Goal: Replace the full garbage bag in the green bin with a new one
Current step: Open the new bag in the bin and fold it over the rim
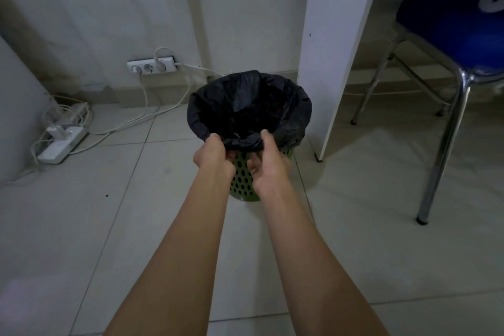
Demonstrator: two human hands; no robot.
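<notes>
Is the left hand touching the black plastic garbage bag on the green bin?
Touching. Head view: left hand grips the black plastic garbage bag at its near edge.

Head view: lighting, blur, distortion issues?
Head view: dim, flat indoor light; the black bag interior reads as near-solid black. Wide-angle bend bows the white panel and chair legs. Slight softness overall; both hands remain legible.

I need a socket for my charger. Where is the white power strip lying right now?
In the head view the white power strip lies on the floor tiles at the left, against the wall, left of the green bin.
</notes>
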